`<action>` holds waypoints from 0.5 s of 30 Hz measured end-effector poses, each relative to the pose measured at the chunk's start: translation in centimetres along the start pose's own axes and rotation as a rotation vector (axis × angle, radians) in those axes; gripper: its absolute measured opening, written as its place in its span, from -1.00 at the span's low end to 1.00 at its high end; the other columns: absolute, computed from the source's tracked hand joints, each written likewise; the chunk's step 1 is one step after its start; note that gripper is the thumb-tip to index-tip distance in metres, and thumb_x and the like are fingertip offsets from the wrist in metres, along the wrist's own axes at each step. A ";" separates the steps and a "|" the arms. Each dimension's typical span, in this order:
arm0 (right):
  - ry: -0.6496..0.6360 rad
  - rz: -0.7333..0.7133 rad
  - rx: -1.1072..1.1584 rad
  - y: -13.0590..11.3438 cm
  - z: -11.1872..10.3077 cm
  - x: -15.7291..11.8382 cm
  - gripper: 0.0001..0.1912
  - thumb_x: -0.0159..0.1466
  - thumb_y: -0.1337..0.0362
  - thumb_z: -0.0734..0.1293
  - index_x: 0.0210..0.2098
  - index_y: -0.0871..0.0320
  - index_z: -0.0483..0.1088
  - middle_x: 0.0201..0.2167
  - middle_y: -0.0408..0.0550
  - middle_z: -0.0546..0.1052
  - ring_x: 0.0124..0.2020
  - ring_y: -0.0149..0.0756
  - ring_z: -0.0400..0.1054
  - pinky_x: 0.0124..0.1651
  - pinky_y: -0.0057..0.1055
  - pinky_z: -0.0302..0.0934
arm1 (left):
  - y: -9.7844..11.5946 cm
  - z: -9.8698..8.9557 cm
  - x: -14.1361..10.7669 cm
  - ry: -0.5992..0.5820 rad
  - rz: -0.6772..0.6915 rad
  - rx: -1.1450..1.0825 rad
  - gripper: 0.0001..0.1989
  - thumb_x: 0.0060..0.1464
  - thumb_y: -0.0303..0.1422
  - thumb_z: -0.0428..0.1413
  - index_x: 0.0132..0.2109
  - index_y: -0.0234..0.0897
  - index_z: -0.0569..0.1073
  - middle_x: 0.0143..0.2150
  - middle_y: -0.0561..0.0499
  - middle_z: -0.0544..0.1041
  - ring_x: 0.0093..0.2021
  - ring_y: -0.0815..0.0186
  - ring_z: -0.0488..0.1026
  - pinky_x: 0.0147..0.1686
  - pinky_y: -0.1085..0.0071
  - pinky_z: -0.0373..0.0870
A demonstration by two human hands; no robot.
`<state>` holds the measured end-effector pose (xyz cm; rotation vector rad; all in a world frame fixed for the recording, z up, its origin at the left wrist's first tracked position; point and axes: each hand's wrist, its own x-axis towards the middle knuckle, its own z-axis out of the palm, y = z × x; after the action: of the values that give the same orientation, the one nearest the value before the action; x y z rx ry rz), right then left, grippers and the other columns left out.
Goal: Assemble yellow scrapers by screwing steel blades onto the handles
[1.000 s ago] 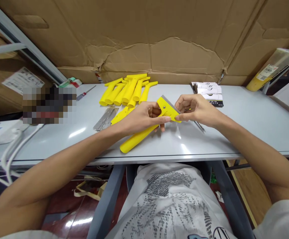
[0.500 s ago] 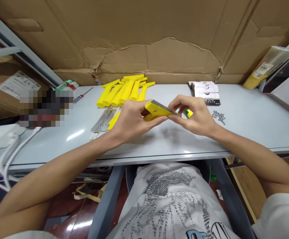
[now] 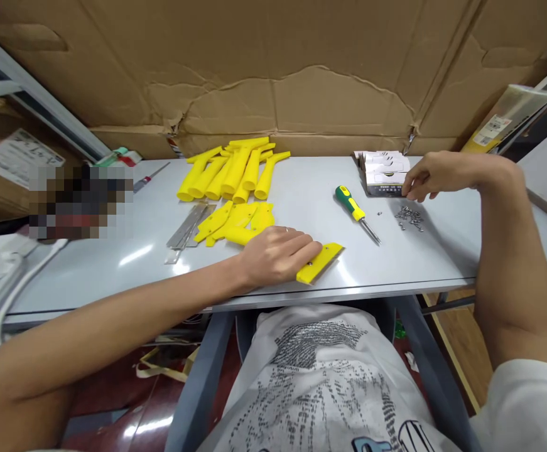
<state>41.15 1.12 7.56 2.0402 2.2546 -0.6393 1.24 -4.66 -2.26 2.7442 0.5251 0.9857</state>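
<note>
My left hand (image 3: 285, 257) is closed around the handle of a yellow scraper (image 3: 319, 262), whose wide head with a metal edge points right, low over the front of the table. My right hand (image 3: 431, 177) is at the right end of a row of small printed cardboard packets (image 3: 386, 179). Its fingers are bent downward and a little apart, with nothing visible between them; whether they touch the packets I cannot tell. Just below that hand lies a small pile of screws (image 3: 409, 217). A green and yellow screwdriver (image 3: 351, 204) rests between both hands, tip toward the lower right.
Several yellow handles (image 3: 233, 176) stand grouped at the back. In front of them lie flat yellow plates (image 3: 238, 220) and thin metal blades (image 3: 188, 229). Another screwdriver (image 3: 148, 179) is at the left rear. Cardboard (image 3: 277, 107) walls the back; a clear-topped yellow tube (image 3: 494, 122) leans at right.
My right hand has let go of the scraper and moved right to the packets. My left hand has lowered the scraper toward the table, uncovering the screwdriver and the yellow plates.
</note>
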 end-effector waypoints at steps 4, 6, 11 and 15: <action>-0.112 -0.033 -0.008 1.2 0.9 1.2 -0.90 0.19 0.50 0.54 -0.29 0.27 0.72 -0.48 -0.02 0.68 -0.54 -0.46 0.46 -0.47 -0.43 0.12 | 0.1 -1.1 0.0 -0.033 0.108 0.087 -0.77 0.40 -0.27 0.08 -0.20 -0.15 0.59 -0.42 -0.05 0.58 -0.44 0.25 0.53 -0.42 0.34 0.47; -0.140 -0.171 -0.031 1.7 1.3 1.9 -0.95 0.19 0.47 0.55 -0.33 0.27 0.72 -0.54 -0.06 0.65 -0.60 -0.50 0.40 -0.51 -0.43 0.06 | 0.1 -1.3 0.0 -0.032 0.068 0.061 -0.80 0.38 -0.23 0.12 -0.19 -0.15 0.59 -0.40 -0.06 0.59 -0.43 0.24 0.53 -0.41 0.32 0.50; -0.150 -0.149 -0.089 1.5 1.6 2.3 -0.95 0.19 0.46 0.53 -0.38 0.25 0.70 -0.55 -0.07 0.63 -0.59 -0.51 0.37 -0.52 -0.40 0.01 | 0.1 -1.2 -0.1 -0.049 0.044 0.026 -0.80 0.39 -0.23 0.11 -0.17 -0.14 0.58 -0.38 -0.06 0.60 -0.44 0.25 0.53 -0.40 0.33 0.52; -0.061 0.004 -0.121 0.3 1.2 1.1 -0.89 0.17 0.51 0.49 -0.39 0.24 0.68 -0.50 -0.06 0.65 -0.54 -0.48 0.38 -0.47 -0.39 0.05 | -0.1 -1.4 0.0 -0.066 0.057 0.023 -0.82 0.38 -0.24 0.11 -0.17 -0.13 0.58 -0.37 -0.07 0.60 -0.43 0.24 0.54 -0.41 0.31 0.51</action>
<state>41.02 1.81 6.09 1.9422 2.1968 -0.5425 0.30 -4.54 -1.18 2.8151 0.4531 0.9037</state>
